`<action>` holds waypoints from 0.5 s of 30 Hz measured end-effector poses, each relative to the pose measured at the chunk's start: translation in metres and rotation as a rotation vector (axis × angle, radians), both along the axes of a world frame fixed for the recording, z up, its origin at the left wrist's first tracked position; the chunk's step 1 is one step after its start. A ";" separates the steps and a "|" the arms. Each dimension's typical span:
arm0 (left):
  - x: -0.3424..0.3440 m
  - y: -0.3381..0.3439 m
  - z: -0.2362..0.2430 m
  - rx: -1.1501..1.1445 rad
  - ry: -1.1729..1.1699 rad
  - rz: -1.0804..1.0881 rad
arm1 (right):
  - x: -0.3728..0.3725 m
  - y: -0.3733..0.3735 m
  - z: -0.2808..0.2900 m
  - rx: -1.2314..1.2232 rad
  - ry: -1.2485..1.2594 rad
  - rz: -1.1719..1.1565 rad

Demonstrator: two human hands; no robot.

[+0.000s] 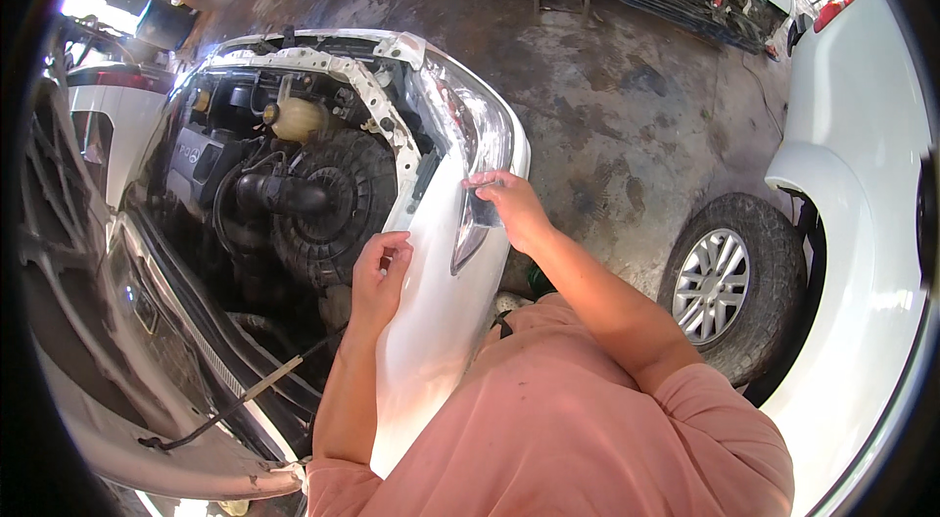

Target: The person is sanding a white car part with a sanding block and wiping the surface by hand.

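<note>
My right hand (pixel 509 204) is over the headlight (pixel 490 130) of a white car, its thumb and fingers pinched together. A small thin, dark piece seems to show at the fingers, but I cannot make out what it is. By the inner edge of the white fender (pixel 431 262), my left hand (pixel 380 274) hovers palm up with loosely bent fingers apart, holding nothing I can see. The headlight's clear lens runs along the car's front corner and tapers to a point below my right hand.
Left of my hands is the uncovered engine bay, with a round black air filter housing (pixel 338 189) and a yellowed reservoir (pixel 297 118). A prop rod (pixel 264 383) crosses its near edge. A wheel (pixel 712 284) and another white car (pixel 862 174) stand to the right.
</note>
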State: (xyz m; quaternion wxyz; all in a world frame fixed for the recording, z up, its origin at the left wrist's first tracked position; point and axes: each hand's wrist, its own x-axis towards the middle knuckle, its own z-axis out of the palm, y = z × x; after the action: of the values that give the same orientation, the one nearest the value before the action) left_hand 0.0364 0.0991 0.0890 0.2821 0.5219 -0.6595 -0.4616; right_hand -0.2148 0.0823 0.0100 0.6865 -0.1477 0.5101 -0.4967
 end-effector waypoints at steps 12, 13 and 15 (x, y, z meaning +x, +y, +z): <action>0.002 0.001 0.000 -0.010 0.018 -0.027 | 0.042 0.078 0.003 -0.087 -0.065 -0.039; 0.003 0.002 0.000 -0.012 0.023 -0.016 | 0.043 0.085 0.006 -0.086 -0.078 -0.024; 0.000 0.004 0.001 -0.094 0.030 -0.015 | 0.037 0.101 0.008 -0.098 -0.091 -0.062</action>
State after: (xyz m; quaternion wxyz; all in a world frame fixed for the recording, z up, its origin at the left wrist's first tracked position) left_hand 0.0363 0.1032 0.0900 0.3127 0.4959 -0.6802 -0.4401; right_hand -0.1779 0.1830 0.0182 0.6852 -0.1426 0.4577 -0.5484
